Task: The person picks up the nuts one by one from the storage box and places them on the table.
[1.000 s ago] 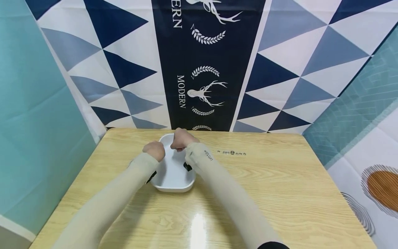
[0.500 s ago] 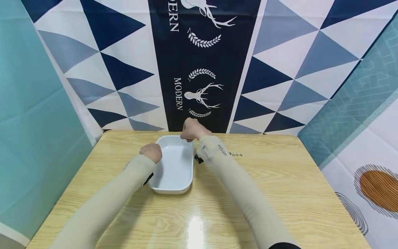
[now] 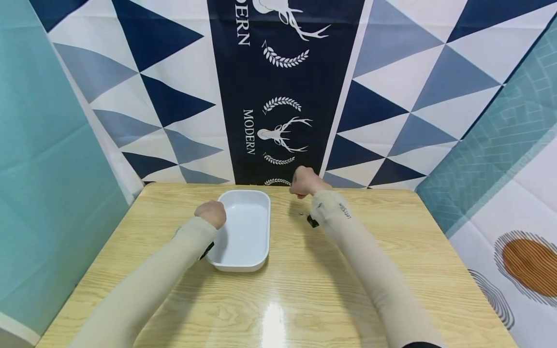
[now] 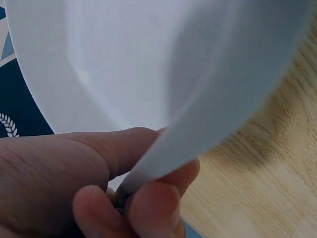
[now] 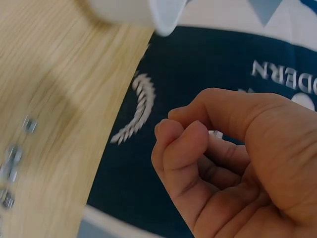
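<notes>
A white rectangular tray [image 3: 241, 232] with rounded corners sits on the table, left of centre. My left hand [image 3: 212, 213] grips its left rim; in the left wrist view, the thumb lies inside the tray wall [image 4: 218, 124] and fingers curl outside. My right hand [image 3: 306, 182] hovers above the back of the table, right of the tray. Its fingers are curled, with the thumb tip close to the index finger, and I see nothing between them. In the right wrist view several small shiny silver pieces [image 5: 14, 154] lie in a row; the right arm mostly hides them in the head view.
The pale wooden table [image 3: 278, 285] ends at the back against a patterned cloth [image 3: 283, 87] with triangles and deer heads. Teal cloth [image 3: 56, 159] hangs at the left side. A light patch reflects off the front of the table.
My right hand has lifted out from over the tray and moved right, above the row of small silver pieces. My left hand stays on the tray rim.
</notes>
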A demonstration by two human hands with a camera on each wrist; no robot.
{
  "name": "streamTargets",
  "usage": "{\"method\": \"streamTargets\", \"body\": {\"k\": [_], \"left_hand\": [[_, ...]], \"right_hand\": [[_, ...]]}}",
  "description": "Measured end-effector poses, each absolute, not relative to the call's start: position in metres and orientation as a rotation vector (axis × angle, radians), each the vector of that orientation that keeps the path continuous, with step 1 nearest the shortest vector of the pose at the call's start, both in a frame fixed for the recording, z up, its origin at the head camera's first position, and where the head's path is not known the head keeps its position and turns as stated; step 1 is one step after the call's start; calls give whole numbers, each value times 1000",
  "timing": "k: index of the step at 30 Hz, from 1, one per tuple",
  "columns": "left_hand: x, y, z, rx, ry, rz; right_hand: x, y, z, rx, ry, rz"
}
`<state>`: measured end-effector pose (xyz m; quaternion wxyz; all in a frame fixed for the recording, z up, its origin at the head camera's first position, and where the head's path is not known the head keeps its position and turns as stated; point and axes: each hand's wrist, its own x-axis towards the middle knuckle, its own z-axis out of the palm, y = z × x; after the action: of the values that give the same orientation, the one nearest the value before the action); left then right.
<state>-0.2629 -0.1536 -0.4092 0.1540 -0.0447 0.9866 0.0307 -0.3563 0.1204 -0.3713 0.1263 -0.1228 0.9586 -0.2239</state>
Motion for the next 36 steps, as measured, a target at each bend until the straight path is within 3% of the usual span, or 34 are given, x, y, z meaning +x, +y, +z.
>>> {"method": "streamTargets", "body": {"k": [21, 36], "left_hand": [[-260, -155, -405, -88, 2840, 140], [-259, -163, -404, -113, 2829, 159]], "right_hand": [[-342, 249, -409, -217, 2757, -638], [-333, 267, -443, -307, 2746, -608]]}}
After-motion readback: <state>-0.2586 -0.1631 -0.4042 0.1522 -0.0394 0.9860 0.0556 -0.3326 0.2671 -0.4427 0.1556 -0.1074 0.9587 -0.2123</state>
